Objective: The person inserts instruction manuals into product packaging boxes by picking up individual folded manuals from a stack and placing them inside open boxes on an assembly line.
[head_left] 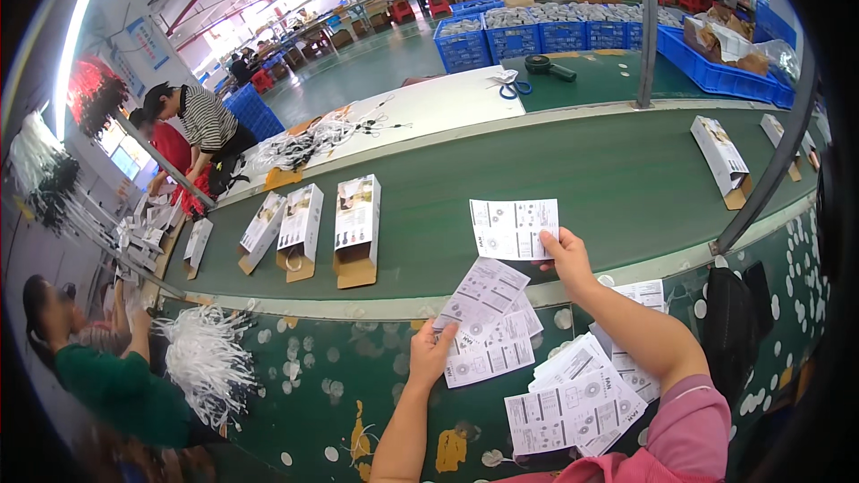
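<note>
My right hand (pixel 571 261) pinches one printed instruction leaflet (pixel 512 225) by its right edge, out over the green conveyor belt (pixel 429 241). Nearer to me, my left hand (pixel 431 354) grips several fanned-out leaflets (pixel 483 297) at their left side, thumb on top. Loose piles of the same white leaflets (pixel 573 407) lie on the green table below my right forearm. On the belt, left of the held leaflet, stands an open-ended white carton (pixel 357 224) with brown flaps toward me. Similar cartons (pixel 301 225) are farther left.
More cartons (pixel 718 156) sit on the belt at the right, by a metal post (pixel 761 188). White cords (pixel 210 353) lie at the table's left. Beyond the belt are scissors (pixel 512 88), a handheld fan (pixel 550 67) and blue crates (pixel 514 40). Co-workers (pixel 201 121) are at the left.
</note>
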